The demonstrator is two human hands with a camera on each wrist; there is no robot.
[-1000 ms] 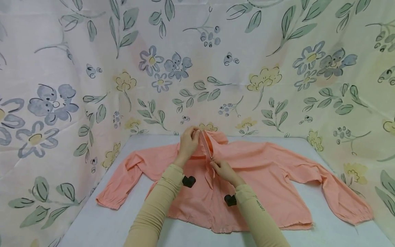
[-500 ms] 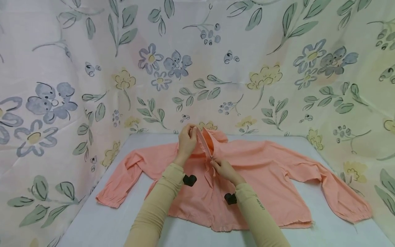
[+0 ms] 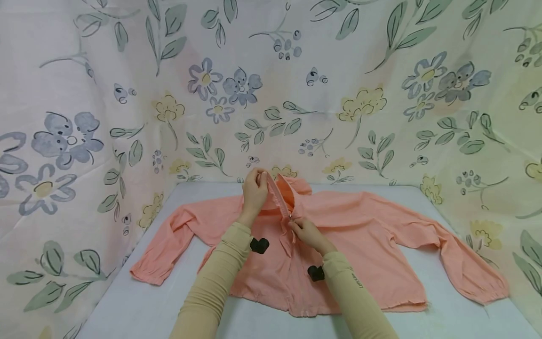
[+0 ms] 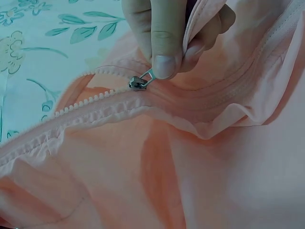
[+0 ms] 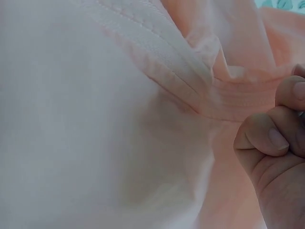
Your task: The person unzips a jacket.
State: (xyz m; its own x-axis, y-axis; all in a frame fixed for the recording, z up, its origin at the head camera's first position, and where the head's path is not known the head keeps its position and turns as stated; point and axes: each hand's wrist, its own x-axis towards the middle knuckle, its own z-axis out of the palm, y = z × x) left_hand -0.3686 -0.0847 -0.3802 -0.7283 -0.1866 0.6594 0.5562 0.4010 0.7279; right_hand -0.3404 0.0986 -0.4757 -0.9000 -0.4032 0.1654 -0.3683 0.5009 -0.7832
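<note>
A peach zip-up jacket (image 3: pixel 351 263) lies front up, with dark heart patches on it. At the collar, my left hand (image 3: pixel 255 194) pinches the top of one zip edge (image 3: pixel 277 194) and holds it raised and slanted to the left. Lower down, my right hand (image 3: pixel 308 233) holds the zip slider's pull. The left wrist view shows a thumb and fingers on the pull of the metal zip slider (image 4: pixel 138 83), with the toothed edges parted to its left. Curled fingers (image 5: pixel 267 136) appear beside the cloth in the right wrist view; what they hold is hidden there.
The jacket's sleeves (image 3: pixel 472 270) spread out to both sides on the white tabletop (image 3: pixel 114 301). A flower-print cloth (image 3: pixel 271 84) hangs behind and along both sides of the table.
My left hand has shifted slightly left, taking its zip edge along, so the gap at the collar is wider. My right hand and the slider stay at nearly the same spot.
</note>
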